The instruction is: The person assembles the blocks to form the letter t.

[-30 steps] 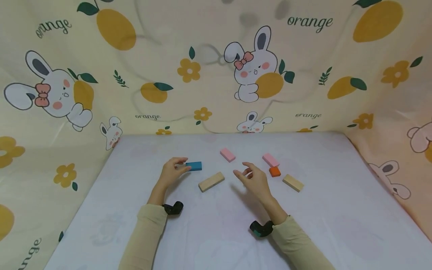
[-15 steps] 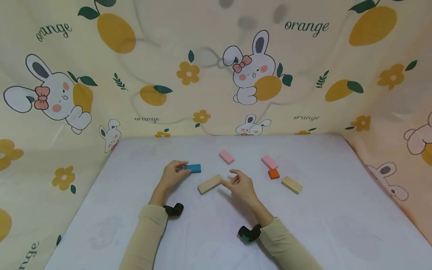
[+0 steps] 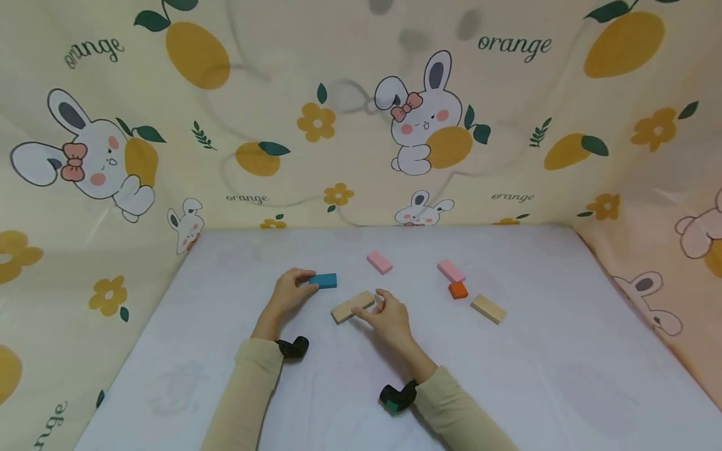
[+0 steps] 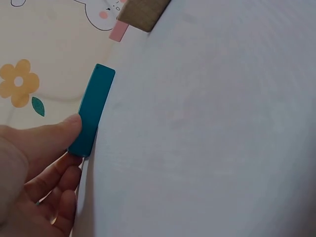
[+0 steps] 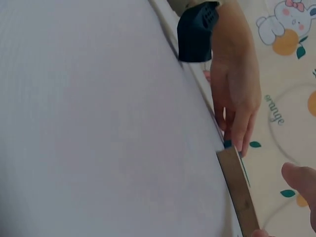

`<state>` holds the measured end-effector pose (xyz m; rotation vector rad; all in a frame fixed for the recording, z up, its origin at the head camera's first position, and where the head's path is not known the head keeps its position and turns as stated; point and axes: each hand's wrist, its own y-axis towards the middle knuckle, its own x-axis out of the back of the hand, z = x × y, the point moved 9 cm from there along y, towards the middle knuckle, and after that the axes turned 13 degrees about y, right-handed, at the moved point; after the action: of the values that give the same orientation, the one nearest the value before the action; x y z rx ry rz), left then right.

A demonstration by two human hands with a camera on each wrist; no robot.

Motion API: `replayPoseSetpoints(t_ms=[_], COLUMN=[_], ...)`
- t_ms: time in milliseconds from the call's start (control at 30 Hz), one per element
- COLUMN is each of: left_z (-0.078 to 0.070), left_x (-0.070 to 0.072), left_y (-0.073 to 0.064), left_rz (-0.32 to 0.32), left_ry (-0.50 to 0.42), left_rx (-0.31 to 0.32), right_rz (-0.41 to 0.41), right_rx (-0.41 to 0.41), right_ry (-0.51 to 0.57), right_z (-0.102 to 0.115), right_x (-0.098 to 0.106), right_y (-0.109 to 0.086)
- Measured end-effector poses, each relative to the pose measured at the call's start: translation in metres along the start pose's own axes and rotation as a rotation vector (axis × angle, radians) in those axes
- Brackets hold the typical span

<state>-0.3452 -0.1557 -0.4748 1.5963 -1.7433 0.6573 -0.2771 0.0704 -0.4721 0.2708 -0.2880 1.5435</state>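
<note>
My left hand (image 3: 289,292) pinches the left end of a blue wooden block (image 3: 323,280) between thumb and fingers. In the left wrist view the thumb presses on the side of that blue block (image 4: 95,106), with fingertips at its lower end. My right hand (image 3: 390,318) is at the right part of a plain wooden block (image 3: 346,308), its thumb overlapping the block in the head view. Thumb and fingers are spread apart there. In the right wrist view the thumb (image 5: 299,181) stands off the plain block (image 5: 237,185), while another fingertip shows at its near end.
A pink block (image 3: 380,262) lies farther back on the white tabletop (image 3: 541,376). To the right are another pink block (image 3: 451,270), a small orange block (image 3: 458,290) and a second plain block (image 3: 488,309). A printed cloth (image 3: 350,62) hangs behind.
My right hand has moved left and a little toward me, from beyond the plain block to over its right end. The left hand has kept its pinch on the blue block, which stays put.
</note>
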Motion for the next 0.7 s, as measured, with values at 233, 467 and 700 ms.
replayPoseSetpoints(t_ms=[233,467,700], left_z=[0.001,0.004,0.003], left_x=[-0.002,-0.003,-0.003], left_y=[0.002,0.005,0.005], left_rz=[0.020,0.018,0.022], left_ry=[0.006,0.004,0.002], left_rx=[0.039,0.035,0.041], right_rz=[-0.044,-0.087,-0.116], right_rx=[-0.046,-0.095,-0.164], right_ry=[-0.007,-0.085,-0.207], right_z=[-0.001,-0.001,-0.001], right_x=[-0.006,-0.016,-0.022], right_y=[-0.006,-0.008,-0.012])
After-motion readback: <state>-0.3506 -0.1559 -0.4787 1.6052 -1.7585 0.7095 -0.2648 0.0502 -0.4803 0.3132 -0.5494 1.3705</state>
